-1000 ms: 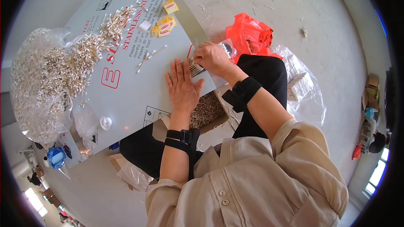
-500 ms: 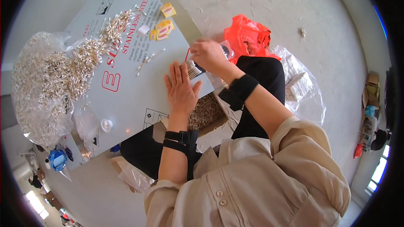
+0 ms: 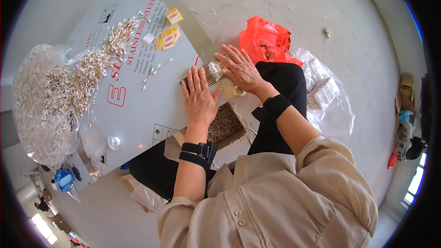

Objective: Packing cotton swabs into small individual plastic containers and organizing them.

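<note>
Squaring up a small bundle of thin sticks (image 3: 214, 71) at the near edge of the grey sheet (image 3: 138, 92), by the look of it. Left hand (image 3: 199, 95) laid flat, fingers spread, fingertips against the bundle's left end. Right hand (image 3: 240, 70) cupped over the bundle from the other side, fingers loosely extended, pressing rather than pinching. Loose heap of the same sticks (image 3: 69, 87) well apart to the left, spilling from a clear bag (image 3: 27, 105). Yellow packets (image 3: 167, 36) farther up the sheet. Orange bag (image 3: 264, 41) just beyond the right hand. Next, probably: a firm, even squeeze from both sides to keep the ends level, without scattering any.
</note>
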`<state>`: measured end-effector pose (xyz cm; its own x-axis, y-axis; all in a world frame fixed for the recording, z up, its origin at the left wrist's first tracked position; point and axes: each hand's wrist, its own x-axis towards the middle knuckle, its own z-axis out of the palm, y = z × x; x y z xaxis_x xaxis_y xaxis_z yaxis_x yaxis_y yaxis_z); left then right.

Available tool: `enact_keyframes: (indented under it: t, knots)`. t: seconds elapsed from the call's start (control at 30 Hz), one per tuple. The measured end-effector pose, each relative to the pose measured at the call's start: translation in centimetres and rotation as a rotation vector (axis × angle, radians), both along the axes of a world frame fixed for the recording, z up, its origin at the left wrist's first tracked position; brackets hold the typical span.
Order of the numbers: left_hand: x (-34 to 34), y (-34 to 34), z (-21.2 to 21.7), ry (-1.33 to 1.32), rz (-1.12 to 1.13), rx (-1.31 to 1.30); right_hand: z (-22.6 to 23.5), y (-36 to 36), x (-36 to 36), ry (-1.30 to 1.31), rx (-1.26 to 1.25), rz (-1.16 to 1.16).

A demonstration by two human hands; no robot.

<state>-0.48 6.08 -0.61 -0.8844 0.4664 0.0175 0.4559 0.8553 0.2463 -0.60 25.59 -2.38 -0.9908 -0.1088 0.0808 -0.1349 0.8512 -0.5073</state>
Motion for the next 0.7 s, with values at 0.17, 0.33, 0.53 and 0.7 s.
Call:
enact_keyframes:
  t: [0.17, 0.33, 0.53, 0.7]
  knots:
    - [-0.2, 1.7, 0.1, 0.004, -0.008, 0.047, 0.5, -0.1, -0.2, 0.024, -0.043, 0.017]
    - [-0.6, 1.1, -0.5, -0.017, -0.025, 0.142, 0.2, 0.0, -0.2, 0.049, -0.04, 0.024]
    - [-1.7, 0.9, -1.2, -0.007, 0.257, 1.092, -1.5, 0.2, -1.1, 0.05, -1.427, -0.683]
    - [-2.4, 3.2, -1.6, -0.113, 0.342, 1.296, -2.3, -0.3, -2.4, -0.12, -1.884, -0.596]
